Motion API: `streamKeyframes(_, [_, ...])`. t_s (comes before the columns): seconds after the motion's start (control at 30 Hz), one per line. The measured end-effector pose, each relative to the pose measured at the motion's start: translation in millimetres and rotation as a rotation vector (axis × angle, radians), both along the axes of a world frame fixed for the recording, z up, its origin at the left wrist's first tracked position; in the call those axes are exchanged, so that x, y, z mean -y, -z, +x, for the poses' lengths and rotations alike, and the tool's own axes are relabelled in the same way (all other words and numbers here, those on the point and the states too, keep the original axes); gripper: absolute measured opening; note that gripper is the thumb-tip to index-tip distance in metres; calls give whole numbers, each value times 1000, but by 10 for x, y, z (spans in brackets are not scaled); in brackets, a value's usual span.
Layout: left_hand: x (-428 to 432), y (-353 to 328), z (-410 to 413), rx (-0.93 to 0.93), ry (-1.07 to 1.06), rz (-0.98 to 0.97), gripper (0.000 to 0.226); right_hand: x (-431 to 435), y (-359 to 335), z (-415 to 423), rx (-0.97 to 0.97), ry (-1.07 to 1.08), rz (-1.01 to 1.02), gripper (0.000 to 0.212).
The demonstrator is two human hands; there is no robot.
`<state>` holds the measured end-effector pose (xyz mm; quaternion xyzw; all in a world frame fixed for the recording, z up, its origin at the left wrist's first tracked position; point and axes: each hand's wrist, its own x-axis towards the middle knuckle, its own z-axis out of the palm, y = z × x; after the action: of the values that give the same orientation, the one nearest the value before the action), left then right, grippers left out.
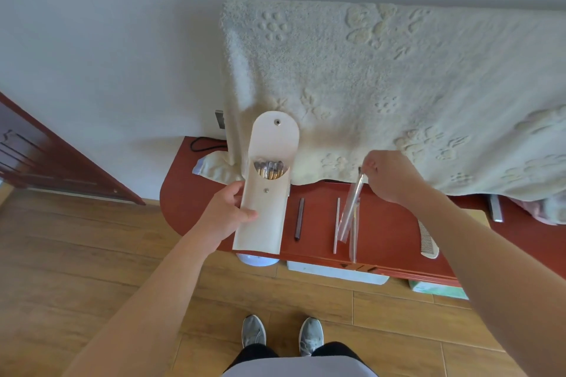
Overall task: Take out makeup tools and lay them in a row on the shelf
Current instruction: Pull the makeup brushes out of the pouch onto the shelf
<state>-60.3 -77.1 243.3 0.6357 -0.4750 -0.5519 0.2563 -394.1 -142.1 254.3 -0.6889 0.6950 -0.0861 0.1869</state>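
A cream fleece blanket [398, 95] hangs over the far side of the red shelf [389, 232], which runs from left to right in front of me. My left hand [226, 211] grips the cream pouch [266, 211] by its left edge, thumb across the front. I hold it upright over the shelf's left end with the flap thrown open. The remaining brushes [271, 169] stand bunched in its mouth, bristle ends up.

My right hand [389, 174] pinches the top end of a sleeved brush [352, 211] between fingertips and thumb. It hangs tilted, with its lower end down among the tools already laid out. I cannot tell whether it touches the shelf.

A white comb [428, 242] lies near the right end, well apart from the rest. In the row there is a dark pencil [299, 219] just right of the pouch, then a pale stick [337, 225]. A second clear-sleeved tool [355, 251] lies beside it.

The brush should be very light and stiff. Its clear plastic sleeve is probably slick and may slide on the handle, so I would pinch the handle through the sleeve, not the loose film. I would take the brushes in the pouch by their ferrules, just under the bristles. The pouch itself looks soft, so a firm hold on its edge suits it.
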Motion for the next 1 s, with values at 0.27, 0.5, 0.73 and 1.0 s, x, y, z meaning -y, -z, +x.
streamKeyframes(0.27, [24,85,-256,-45,-10,23,55,-117,479,-335,-78,46,256,29])
streamKeyframes(0.5, [56,174,-400,-86,-18,48,63,-23,992,-463,-179,-32,307,25])
streamKeyframes(0.73, [144,294,-444,-77,-52,36,56,78,1421,-484,-256,-78,225,10])
streamKeyframes(1.0, [194,321,-481,-57,-65,49,56,50,1646,-554,-191,-21,154,10])
